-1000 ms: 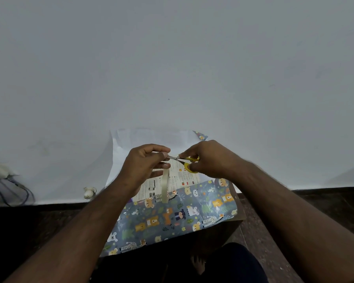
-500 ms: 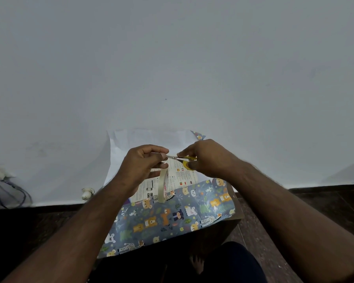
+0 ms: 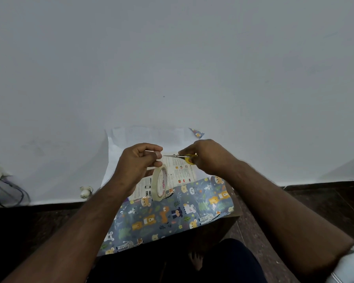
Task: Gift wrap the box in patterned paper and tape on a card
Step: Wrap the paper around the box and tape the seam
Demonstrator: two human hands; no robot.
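Yellow-handled scissors (image 3: 181, 156) — right hand (image 3: 207, 156) gripping — point leftward at left hand (image 3: 138, 163)'s pinched tape (image 3: 160, 182).

One head-worn wide-angle view only; we look forward and down from above our own forearms, close on the left hand (image 3: 138, 160) and right hand (image 3: 207, 156), facing a white wall (image 3: 172, 68) that fills the upper frame, dark floor (image 3: 325, 201) below.

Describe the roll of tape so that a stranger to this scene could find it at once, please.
Start at the blue animal-patterned wrapping paper spread before the white wall, and go to its far edge, where a printed box face shows. The tape roll hangs there on edge under the left hand. It is the only pale ring; the scissors beside it have yellow handles.
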